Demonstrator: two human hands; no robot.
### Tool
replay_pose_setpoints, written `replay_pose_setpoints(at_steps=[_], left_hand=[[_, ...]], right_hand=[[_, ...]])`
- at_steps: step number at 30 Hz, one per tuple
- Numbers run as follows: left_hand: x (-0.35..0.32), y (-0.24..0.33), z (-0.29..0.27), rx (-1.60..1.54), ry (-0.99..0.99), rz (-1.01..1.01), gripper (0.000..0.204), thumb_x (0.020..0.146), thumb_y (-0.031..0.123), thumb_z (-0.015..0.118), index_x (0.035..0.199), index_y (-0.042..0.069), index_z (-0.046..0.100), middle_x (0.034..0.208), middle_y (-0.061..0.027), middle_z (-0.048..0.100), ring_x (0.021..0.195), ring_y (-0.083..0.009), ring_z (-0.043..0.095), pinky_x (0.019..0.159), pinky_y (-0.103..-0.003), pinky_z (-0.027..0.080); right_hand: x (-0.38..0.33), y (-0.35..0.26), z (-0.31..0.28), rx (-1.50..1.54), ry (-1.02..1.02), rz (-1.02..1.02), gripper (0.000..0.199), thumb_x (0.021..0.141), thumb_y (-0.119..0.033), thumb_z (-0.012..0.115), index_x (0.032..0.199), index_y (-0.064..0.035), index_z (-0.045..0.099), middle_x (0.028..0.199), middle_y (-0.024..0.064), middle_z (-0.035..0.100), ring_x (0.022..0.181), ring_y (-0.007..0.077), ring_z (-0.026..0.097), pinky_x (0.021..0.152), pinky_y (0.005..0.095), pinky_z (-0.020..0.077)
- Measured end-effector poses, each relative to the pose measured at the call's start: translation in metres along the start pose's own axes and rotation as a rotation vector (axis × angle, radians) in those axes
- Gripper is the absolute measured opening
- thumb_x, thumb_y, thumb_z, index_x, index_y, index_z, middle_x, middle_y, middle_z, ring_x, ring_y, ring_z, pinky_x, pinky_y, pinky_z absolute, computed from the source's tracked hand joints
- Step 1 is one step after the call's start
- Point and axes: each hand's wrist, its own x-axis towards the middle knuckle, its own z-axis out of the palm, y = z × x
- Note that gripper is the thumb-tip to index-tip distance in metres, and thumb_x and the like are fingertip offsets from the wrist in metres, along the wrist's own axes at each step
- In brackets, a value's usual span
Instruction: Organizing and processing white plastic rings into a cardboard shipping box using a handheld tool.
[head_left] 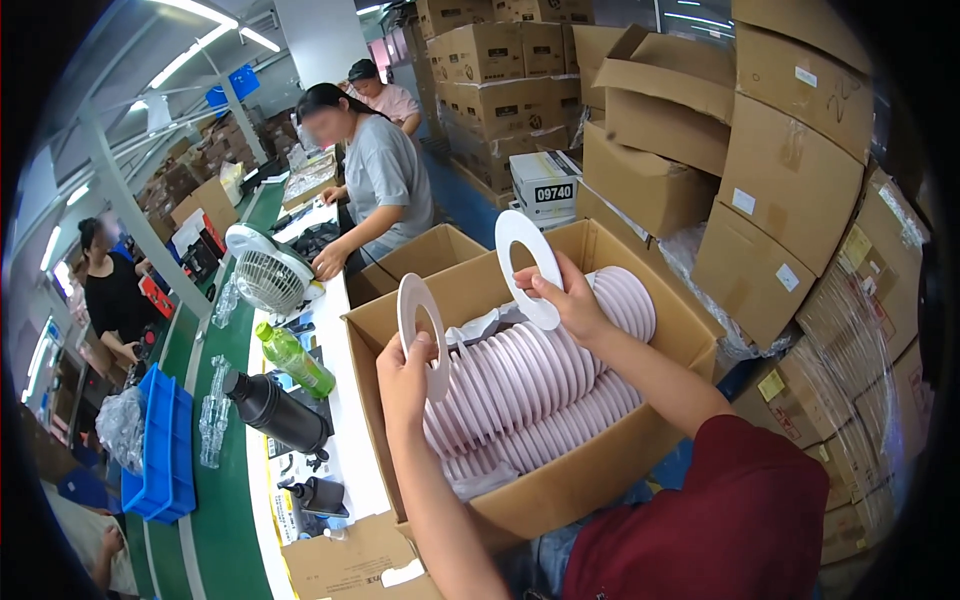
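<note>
white rings out of the carton, one per hand

left hand [403,372] pinches a flat white ring [421,322] by its lower edge; right hand [566,296] clamps a second ring [528,268] likewise. both are raised above the open cardboard box [600,470], over its packed row of pale pink discs [540,385]. step looks like picking or inspecting. next move likely needs rings kept apart, edges gripped.

White rings [527,268], seemingly pinkish stack [540,380]

Two flat white rings [528,268], upright

held rings 2 [530,268] | bottles 2 [295,360] | fan 1 [268,276] | workers 3 [375,170]
</note>
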Motion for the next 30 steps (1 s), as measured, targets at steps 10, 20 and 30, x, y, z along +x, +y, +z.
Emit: replay_pose_setpoints(at_steps=[10, 20, 30], left_hand=[[-0.012, 0.014, 0.011, 0.496, -0.042, 0.048, 0.031, 0.087, 0.024, 0.066, 0.095, -0.006, 0.068, 0.076, -0.0218, 0.068, 0.076, -0.031, 0.07, 0.072, -0.039, 0.051], [-0.11, 0.142, 0.053, 1.498, -0.103, 0.046, 0.028, 0.073, 0.025, 0.078, 0.079, 0.003, 0.061, 0.075, -0.0195, 0.065, 0.076, -0.04, 0.064, 0.069, -0.048, 0.049], [-0.126, 0.173, 0.063, 1.479, -0.199, -0.004, 0.025, 0.081, 0.023, 0.073, 0.09, 0.002, 0.062, 0.076, -0.0204, 0.065, 0.074, -0.0378, 0.065, 0.065, -0.046, 0.05]], right_hand=[[-0.001, 0.011, -0.009, -0.113, 0.02, 0.206, 0.038, 0.091, -0.009, 0.063, 0.127, 0.0006, 0.053, 0.103, 0.0103, 0.07, 0.09, 0.0135, 0.065, 0.081, 0.0282, 0.0525], [-0.002, 0.013, 0.006, 0.007, 0.028, 0.272, 0.04, 0.093, -0.006, 0.06, 0.13, 0.0007, 0.049, 0.102, 0.0106, 0.068, 0.085, 0.0118, 0.063, 0.069, 0.0259, 0.0503], [-0.007, 0.001, 0.011, 0.007, -0.003, 0.284, 0.045, 0.092, -0.004, 0.058, 0.134, 0.002, 0.044, 0.099, 0.0119, 0.067, 0.075, 0.0095, 0.055, 0.066, 0.025, 0.0468]])
